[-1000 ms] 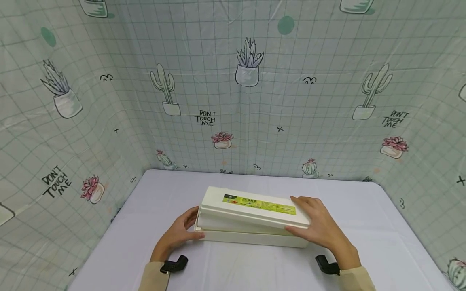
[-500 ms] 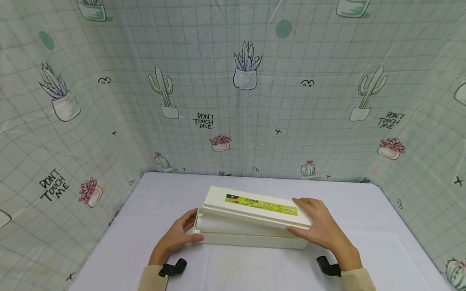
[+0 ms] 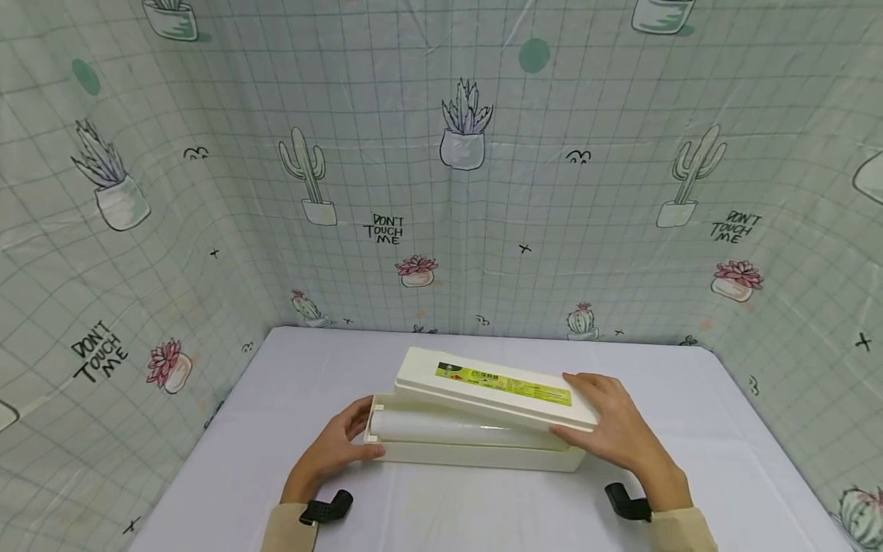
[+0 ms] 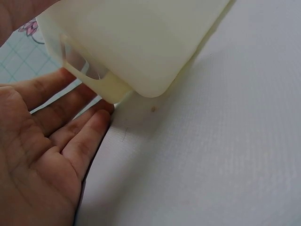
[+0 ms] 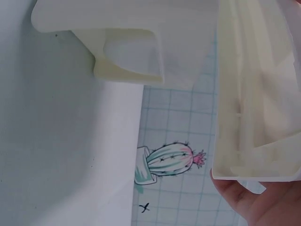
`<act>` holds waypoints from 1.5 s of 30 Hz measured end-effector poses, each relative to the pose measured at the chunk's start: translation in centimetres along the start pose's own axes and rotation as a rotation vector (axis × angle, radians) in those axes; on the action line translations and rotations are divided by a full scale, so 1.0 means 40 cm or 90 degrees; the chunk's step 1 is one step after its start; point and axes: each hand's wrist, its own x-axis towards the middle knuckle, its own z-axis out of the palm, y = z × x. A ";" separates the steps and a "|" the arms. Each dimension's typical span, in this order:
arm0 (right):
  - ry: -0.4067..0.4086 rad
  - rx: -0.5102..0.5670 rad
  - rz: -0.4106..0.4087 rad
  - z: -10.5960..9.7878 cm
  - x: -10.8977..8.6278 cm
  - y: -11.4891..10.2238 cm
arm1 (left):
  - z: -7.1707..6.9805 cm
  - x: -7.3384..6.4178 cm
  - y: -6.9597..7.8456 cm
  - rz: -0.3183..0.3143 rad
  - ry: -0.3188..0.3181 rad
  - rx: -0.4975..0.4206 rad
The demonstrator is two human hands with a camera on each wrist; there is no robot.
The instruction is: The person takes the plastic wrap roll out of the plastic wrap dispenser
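A long cream-white cling film box [image 3: 476, 455] sits on the table with a white roll [image 3: 448, 427] of film inside. Its lid [image 3: 500, 387], bearing a yellow-green label, is tilted, left end raised and shifted right over the box. My left hand [image 3: 333, 445] grips the box's left end, thumb at the front and fingers behind; the left wrist view shows those fingers against the end wall of the box [image 4: 136, 42]. With thumb and fingers across its width, my right hand [image 3: 614, 425] holds the lid's right end. The lid's hollow underside [image 5: 230, 117] faces the right wrist camera.
A white cloth covers the table [image 3: 455, 514]. Behind and on both sides hangs a grid-patterned curtain [image 3: 386, 100] printed with cacti and potted plants. Each wrist carries a black camera mount [image 3: 329, 507].
My right hand has moved slightly right with the lid, lifting its left end farther from the box. More of the film roll shows. The left hand keeps its grip on the box end.
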 end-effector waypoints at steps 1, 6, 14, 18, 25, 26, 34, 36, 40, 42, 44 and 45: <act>0.001 0.000 0.002 -0.001 0.000 0.002 | 0.000 -0.001 0.000 0.000 0.001 0.000; 0.005 -0.001 0.013 -0.006 -0.007 0.012 | 0.001 -0.004 -0.002 0.000 0.001 -0.003; 0.016 -0.001 0.036 -0.029 -0.014 0.028 | 0.001 -0.002 0.002 -0.006 0.010 0.011; 0.021 0.002 0.049 -0.041 -0.018 0.038 | -0.001 -0.003 0.000 -0.013 0.008 0.010; 0.038 0.001 0.060 -0.054 -0.023 0.057 | -0.001 -0.001 0.000 0.007 0.001 0.006; 0.039 0.001 0.061 -0.055 -0.023 0.059 | -0.001 0.000 0.000 0.011 0.001 0.005; 0.040 0.001 0.075 -0.066 -0.026 0.083 | -0.001 0.000 0.001 0.011 0.002 0.013; 0.039 0.004 0.084 -0.068 -0.027 0.089 | 0.000 -0.002 0.003 0.001 0.004 0.010; 0.037 0.008 0.102 -0.075 -0.030 0.101 | 0.000 -0.005 0.007 0.001 0.001 0.002; 0.035 0.010 0.113 -0.080 -0.033 0.107 | 0.001 -0.006 0.009 0.005 -0.001 -0.006; 0.032 0.009 0.122 -0.085 -0.035 0.113 | 0.001 -0.007 0.009 0.009 -0.003 -0.011; 0.029 0.008 0.127 -0.087 -0.037 0.116 | 0.000 -0.007 0.009 0.010 -0.003 -0.011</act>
